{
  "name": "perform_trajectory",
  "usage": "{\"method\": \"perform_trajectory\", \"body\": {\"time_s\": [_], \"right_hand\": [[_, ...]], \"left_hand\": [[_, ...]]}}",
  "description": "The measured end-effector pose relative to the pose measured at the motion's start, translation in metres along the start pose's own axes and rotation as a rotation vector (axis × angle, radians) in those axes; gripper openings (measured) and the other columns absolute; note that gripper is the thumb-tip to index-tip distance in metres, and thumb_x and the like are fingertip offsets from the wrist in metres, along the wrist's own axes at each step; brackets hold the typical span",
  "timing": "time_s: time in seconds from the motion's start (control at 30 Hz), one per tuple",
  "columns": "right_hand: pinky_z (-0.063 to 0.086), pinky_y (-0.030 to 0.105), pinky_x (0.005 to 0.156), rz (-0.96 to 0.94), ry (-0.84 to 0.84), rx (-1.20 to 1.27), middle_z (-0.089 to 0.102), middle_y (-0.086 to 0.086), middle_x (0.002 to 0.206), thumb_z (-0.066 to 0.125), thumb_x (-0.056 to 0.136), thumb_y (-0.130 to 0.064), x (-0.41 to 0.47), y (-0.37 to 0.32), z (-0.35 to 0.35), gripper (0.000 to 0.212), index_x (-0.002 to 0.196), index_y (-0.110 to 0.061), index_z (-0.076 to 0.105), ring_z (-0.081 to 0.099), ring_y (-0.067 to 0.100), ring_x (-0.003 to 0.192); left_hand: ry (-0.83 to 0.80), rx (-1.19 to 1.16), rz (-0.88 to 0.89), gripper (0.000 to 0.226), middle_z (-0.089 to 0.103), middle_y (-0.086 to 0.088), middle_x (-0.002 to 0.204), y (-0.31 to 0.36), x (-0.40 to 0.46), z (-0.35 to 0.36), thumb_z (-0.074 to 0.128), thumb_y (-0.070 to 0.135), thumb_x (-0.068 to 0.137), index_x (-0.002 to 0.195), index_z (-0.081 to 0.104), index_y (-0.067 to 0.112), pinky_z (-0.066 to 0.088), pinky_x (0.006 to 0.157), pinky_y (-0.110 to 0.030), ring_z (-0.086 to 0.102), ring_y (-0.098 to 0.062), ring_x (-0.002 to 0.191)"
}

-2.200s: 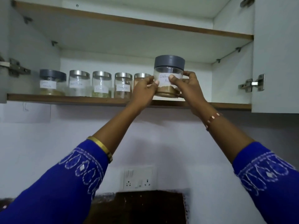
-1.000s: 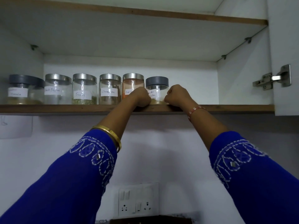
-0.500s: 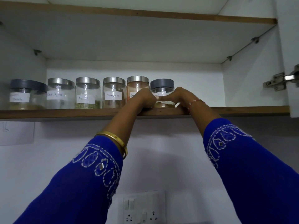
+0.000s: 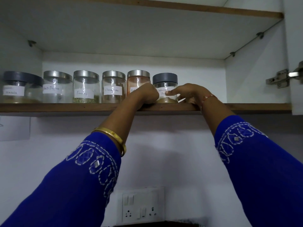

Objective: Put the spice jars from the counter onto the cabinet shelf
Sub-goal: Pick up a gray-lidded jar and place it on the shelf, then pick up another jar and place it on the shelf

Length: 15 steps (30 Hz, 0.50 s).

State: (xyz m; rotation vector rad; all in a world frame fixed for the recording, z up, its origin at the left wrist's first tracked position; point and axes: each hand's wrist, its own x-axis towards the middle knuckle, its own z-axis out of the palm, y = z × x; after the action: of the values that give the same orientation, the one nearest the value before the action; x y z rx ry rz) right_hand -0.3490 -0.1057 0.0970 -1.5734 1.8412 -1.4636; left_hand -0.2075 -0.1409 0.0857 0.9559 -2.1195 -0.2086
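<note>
The open cabinet [image 4: 255,76] is white inside, and its wooden shelf [image 4: 65,107] carries six spice jars in one row. From left: a grey-lid jar [image 4: 19,89] whose label is too blurred to read, "Black Pepper" [image 4: 56,88], "Fennel" [image 4: 86,88], "Cinnamon" [image 4: 113,88], a jar of red powder [image 4: 136,80] with its label half hidden, and the coriander jar [image 4: 165,84], grey lid, label "Coriander Pow…", standing upright at the right end. The left hand [image 4: 146,95] is curled into a loose fist against its left side. The right hand [image 4: 190,92] is relaxed, fingers half spread, one fingertip touching the label. Below, a switch panel [image 4: 142,205] sits on the wall.
</note>
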Motion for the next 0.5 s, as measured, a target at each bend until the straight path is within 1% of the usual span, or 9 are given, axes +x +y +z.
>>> {"method": "perform_trajectory", "body": {"time_s": [0.07,0.1,0.17,0.2,0.27,0.3,0.33,0.43,0.5], "right_hand": [[0.046,0.031,0.069,-0.03,0.077,0.0,0.055,0.01,0.1,0.069,0.081,-0.024,-0.001,0.001,0.002,0.045,0.119,-0.006,0.055,0.053,0.023,0.091],[0.043,0.03,0.071,-0.066,0.126,0.025,0.054,0.009,0.1,0.069,0.08,-0.024,-0.001,0.003,0.003,0.05,0.122,-0.003,0.053,0.052,0.021,0.091],[0.04,0.024,0.066,-0.155,0.231,0.118,0.052,0.004,0.089,0.068,0.082,-0.024,-0.005,0.004,0.005,0.049,0.121,0.0,0.05,0.051,0.016,0.083],[0.04,0.023,0.066,-0.198,0.294,0.138,0.053,0.005,0.092,0.067,0.083,-0.025,-0.007,0.004,0.006,0.048,0.12,-0.001,0.049,0.052,0.017,0.086],[0.042,0.025,0.086,-0.275,0.409,0.066,0.053,0.012,0.125,0.064,0.085,-0.028,-0.015,0.005,0.008,0.057,0.13,0.0,0.043,0.05,0.024,0.116],[0.038,0.027,0.098,-0.307,0.446,-0.006,0.046,0.013,0.139,0.062,0.087,-0.03,-0.022,0.006,0.009,0.063,0.136,0.001,0.038,0.044,0.024,0.128],[0.034,0.027,0.105,-0.342,0.468,-0.07,0.041,0.012,0.145,0.06,0.088,-0.03,-0.031,0.008,0.011,0.065,0.14,0.0,0.035,0.04,0.023,0.133],[0.035,0.028,0.107,-0.436,0.493,-0.116,0.045,0.011,0.143,0.059,0.089,-0.025,-0.065,0.024,0.015,0.058,0.14,-0.005,0.039,0.044,0.02,0.131],[0.037,0.029,0.108,-0.461,0.515,-0.073,0.049,0.01,0.14,0.059,0.089,-0.021,-0.094,0.04,0.019,0.053,0.137,-0.006,0.043,0.046,0.018,0.129]], "left_hand": [[-0.006,0.019,0.013,0.039,0.051,-0.021,0.133,-0.001,0.0,0.0,0.04,0.001,0.091,0.129,0.047,-0.003,0.042,0.103,-0.038,0.05,-0.033,0.121],[0.001,0.012,0.044,0.039,0.051,-0.022,0.132,-0.003,0.0,0.001,0.041,0.0,0.09,0.128,0.047,-0.004,0.043,0.103,-0.038,0.051,-0.033,0.119],[0.012,-0.032,0.056,0.039,0.052,-0.022,0.129,-0.004,-0.003,0.001,0.042,-0.001,0.088,0.127,0.048,-0.005,0.044,0.101,-0.037,0.053,-0.031,0.113],[0.037,-0.063,0.055,0.039,0.052,-0.022,0.128,-0.004,-0.006,0.001,0.043,-0.001,0.087,0.126,0.049,-0.004,0.044,0.099,-0.035,0.053,-0.03,0.111],[0.108,-0.088,0.084,0.04,0.054,-0.019,0.128,-0.005,-0.012,0.005,0.044,-0.001,0.086,0.126,0.051,0.0,0.043,0.095,-0.033,0.053,-0.029,0.114],[0.151,-0.082,0.119,0.041,0.056,-0.018,0.127,-0.006,-0.015,0.006,0.044,0.0,0.085,0.126,0.052,0.003,0.043,0.094,-0.033,0.053,-0.029,0.115],[0.197,-0.086,0.157,0.043,0.057,-0.016,0.126,-0.007,-0.02,0.008,0.044,0.0,0.085,0.127,0.052,0.006,0.043,0.094,-0.032,0.053,-0.028,0.116],[0.389,-0.167,0.259,0.043,0.059,-0.01,0.127,-0.009,-0.042,0.017,0.04,0.002,0.088,0.127,0.054,0.013,0.04,0.087,-0.022,0.055,-0.022,0.115],[0.456,-0.328,0.3,0.042,0.059,-0.009,0.128,-0.009,-0.065,0.025,0.039,-0.001,0.089,0.126,0.055,0.011,0.04,0.091,-0.017,0.054,-0.018,0.117]]}}
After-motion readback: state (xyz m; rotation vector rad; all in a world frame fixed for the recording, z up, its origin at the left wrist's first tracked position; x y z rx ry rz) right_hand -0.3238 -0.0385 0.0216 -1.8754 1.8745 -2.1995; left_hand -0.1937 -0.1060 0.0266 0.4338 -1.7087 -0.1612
